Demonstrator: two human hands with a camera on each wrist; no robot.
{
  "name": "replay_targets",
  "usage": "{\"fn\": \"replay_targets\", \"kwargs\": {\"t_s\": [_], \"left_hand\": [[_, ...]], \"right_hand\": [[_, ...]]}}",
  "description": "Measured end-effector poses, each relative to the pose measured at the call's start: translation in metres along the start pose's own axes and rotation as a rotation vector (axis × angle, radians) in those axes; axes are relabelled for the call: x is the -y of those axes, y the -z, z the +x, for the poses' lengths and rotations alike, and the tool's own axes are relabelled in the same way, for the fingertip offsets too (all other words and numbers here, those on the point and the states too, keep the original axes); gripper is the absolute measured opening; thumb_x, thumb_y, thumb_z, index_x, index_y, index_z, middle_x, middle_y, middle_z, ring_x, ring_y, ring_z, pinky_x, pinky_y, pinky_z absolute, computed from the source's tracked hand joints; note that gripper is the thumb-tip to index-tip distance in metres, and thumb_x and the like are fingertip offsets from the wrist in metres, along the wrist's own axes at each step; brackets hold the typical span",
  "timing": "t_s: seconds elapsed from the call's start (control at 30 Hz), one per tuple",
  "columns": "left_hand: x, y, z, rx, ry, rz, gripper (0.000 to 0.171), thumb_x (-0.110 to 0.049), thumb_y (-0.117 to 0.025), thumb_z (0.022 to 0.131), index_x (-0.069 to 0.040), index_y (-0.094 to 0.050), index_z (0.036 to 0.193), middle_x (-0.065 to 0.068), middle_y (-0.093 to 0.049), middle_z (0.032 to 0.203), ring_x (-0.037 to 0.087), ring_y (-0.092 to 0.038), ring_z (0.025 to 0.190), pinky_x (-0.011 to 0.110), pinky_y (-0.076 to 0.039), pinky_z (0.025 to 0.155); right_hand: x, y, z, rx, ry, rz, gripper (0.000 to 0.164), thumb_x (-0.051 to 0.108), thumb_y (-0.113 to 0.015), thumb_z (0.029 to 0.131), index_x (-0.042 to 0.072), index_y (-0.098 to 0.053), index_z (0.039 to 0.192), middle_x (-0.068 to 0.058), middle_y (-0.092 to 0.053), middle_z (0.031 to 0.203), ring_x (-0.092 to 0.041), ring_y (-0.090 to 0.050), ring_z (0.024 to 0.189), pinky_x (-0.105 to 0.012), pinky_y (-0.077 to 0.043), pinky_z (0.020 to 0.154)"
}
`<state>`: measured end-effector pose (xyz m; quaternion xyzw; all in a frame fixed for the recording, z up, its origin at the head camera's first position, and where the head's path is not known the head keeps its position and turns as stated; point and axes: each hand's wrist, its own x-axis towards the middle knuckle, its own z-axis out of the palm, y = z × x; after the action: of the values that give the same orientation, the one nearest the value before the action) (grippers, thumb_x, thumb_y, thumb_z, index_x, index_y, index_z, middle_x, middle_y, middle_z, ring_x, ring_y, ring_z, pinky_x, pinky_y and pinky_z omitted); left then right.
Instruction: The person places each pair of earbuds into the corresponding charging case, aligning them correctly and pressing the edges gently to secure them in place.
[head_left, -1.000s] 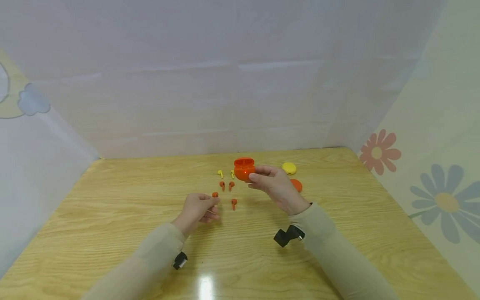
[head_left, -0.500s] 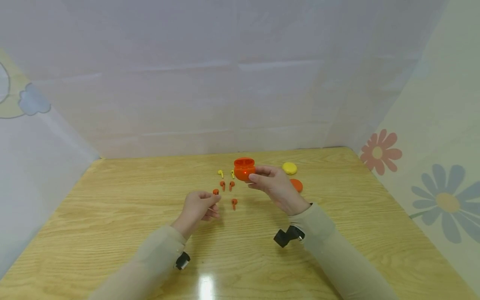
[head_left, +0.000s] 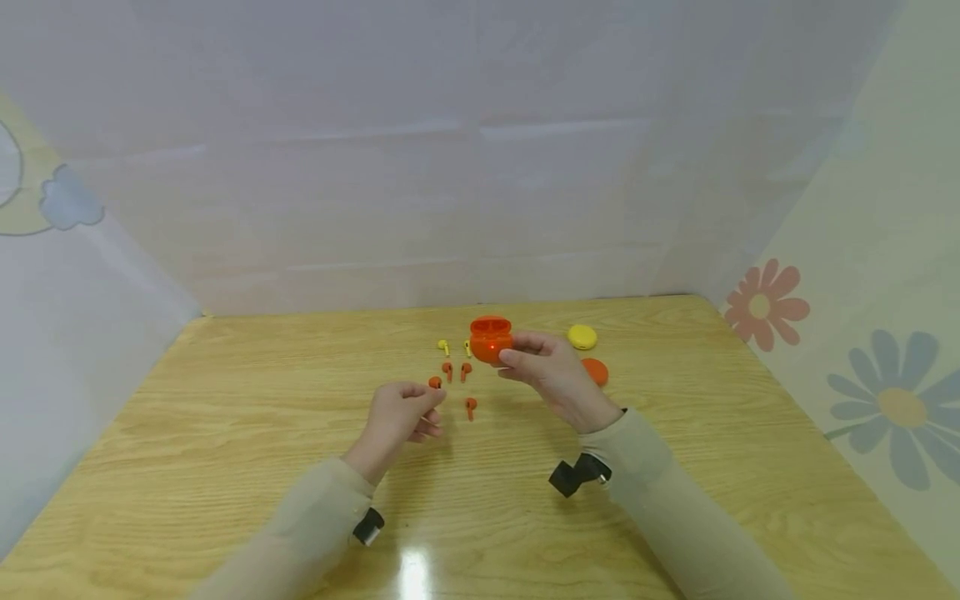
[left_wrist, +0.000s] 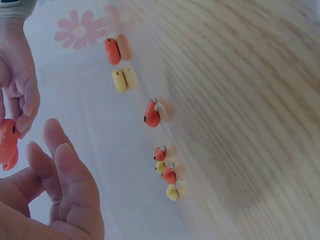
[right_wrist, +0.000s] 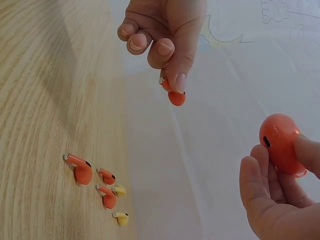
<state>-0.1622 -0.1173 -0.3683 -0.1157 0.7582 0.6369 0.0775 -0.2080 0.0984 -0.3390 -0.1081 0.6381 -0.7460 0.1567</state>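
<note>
My left hand (head_left: 401, 412) pinches an orange earbud (right_wrist: 176, 97) between thumb and forefinger, above the table, with its rounded head sticking out past the fingertips. My right hand (head_left: 555, 379) grips an orange earbud charging case (head_left: 491, 346), lid flipped up, in the air to the right of the left hand. A small light shows on the case's front. One loose orange earbud (head_left: 471, 407) lies on the table between the hands. Behind it are a pair of orange earbuds (head_left: 466, 370) and, farther back, a pair of yellow earbuds (head_left: 443, 346), one partly covered by the case.
Behind the right hand lie a closed yellow case (head_left: 582, 337) and another orange case (head_left: 596, 372), partly hidden by that hand. The wooden table (head_left: 465, 517) meets a pale cloth backdrop (head_left: 450, 208) at its rear edge. Both wrists carry small black cameras.
My left hand has risen slightly and shifted a little to the right with the pinched earbud. The right hand holds the open case in nearly the same place.
</note>
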Motion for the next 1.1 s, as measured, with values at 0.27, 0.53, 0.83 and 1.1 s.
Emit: {"fn": "replay_targets", "kwargs": {"t_s": [0.27, 0.53, 0.83, 1.1], "left_hand": [[-0.004, -0.001, -0.003, -0.018, -0.025, -0.023, 0.023, -0.017, -0.066, 0.094, 0.005, -0.067, 0.103, 0.004, -0.061, 0.063, 0.015, -0.064, 0.053, 0.026, -0.051, 0.052], [-0.012, -0.002, -0.006, -0.027, -0.035, -0.017, 0.022, -0.016, -0.066, 0.094, 0.004, -0.067, 0.101, 0.003, -0.061, 0.062, 0.014, -0.063, 0.051, 0.025, -0.049, 0.05], [-0.016, -0.002, -0.006, -0.045, -0.035, -0.022, 0.018, -0.017, -0.067, 0.093, 0.001, -0.068, 0.097, 0.003, -0.06, 0.06, 0.014, -0.063, 0.05, 0.024, -0.048, 0.049], [-0.023, -0.004, -0.008, -0.044, -0.057, -0.035, 0.019, -0.017, -0.068, 0.093, 0.002, -0.069, 0.096, 0.001, -0.058, 0.058, 0.014, -0.063, 0.05, 0.025, -0.05, 0.052]], "right_hand": [[-0.001, -0.001, -0.001, 0.005, 0.007, 0.023, 0.026, 0.0, -0.059, 0.095, -0.008, -0.058, 0.119, -0.009, -0.062, 0.112, -0.019, -0.065, 0.094, -0.033, -0.053, 0.088], [0.0, -0.001, -0.002, 0.008, 0.003, 0.027, 0.027, -0.001, -0.059, 0.095, -0.01, -0.056, 0.121, -0.008, -0.064, 0.111, -0.02, -0.066, 0.094, -0.033, -0.052, 0.089], [-0.001, -0.001, -0.001, 0.007, 0.0, 0.015, 0.032, 0.0, -0.059, 0.095, -0.013, -0.053, 0.124, -0.009, -0.063, 0.111, -0.02, -0.065, 0.094, -0.033, -0.052, 0.09], [-0.002, -0.003, -0.001, 0.0, 0.001, 0.018, 0.032, -0.001, -0.059, 0.095, -0.013, -0.053, 0.123, -0.011, -0.062, 0.113, -0.018, -0.065, 0.092, -0.033, -0.052, 0.089]]}}
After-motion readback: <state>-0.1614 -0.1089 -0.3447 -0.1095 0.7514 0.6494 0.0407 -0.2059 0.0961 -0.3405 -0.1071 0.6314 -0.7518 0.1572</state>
